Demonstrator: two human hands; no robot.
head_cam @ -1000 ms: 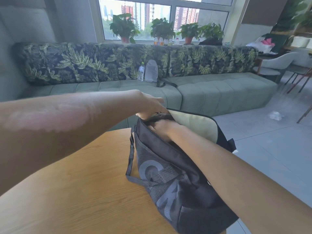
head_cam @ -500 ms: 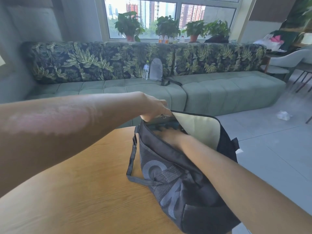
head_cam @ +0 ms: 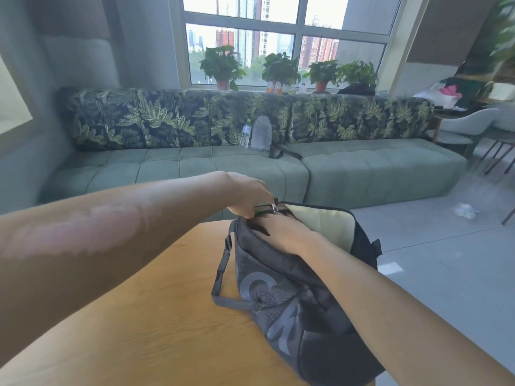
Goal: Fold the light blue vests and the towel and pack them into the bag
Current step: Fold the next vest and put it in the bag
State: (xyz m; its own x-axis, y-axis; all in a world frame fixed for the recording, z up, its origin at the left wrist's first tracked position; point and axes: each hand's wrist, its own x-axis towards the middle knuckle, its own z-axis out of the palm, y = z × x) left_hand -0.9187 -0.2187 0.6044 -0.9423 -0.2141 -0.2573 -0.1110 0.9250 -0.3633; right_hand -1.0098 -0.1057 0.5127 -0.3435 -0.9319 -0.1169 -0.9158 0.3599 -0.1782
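A black bag (head_cam: pixel 292 310) with grey lettering lies on the wooden table (head_cam: pixel 145 330) at its right edge, its mouth open toward the sofa and its pale yellow lining (head_cam: pixel 323 227) showing. My left hand (head_cam: pixel 248 197) grips the near rim of the bag's mouth beside the zipper pull. My right hand (head_cam: pixel 281 228) reaches into the mouth, with its fingers hidden inside. Neither a light blue vest nor a towel is in view.
A green sofa (head_cam: pixel 362 171) with leaf-print cushions runs behind the table, with a water bottle (head_cam: pixel 245 133) and a grey pouch (head_cam: pixel 261 133) on it. Potted plants stand on the windowsill. Chairs (head_cam: pixel 471 129) and grey floor lie to the right.
My head has tilted up, showing more of the window. My right hand has drawn back a little out of the bag's mouth. My left hand keeps hold of the rim.
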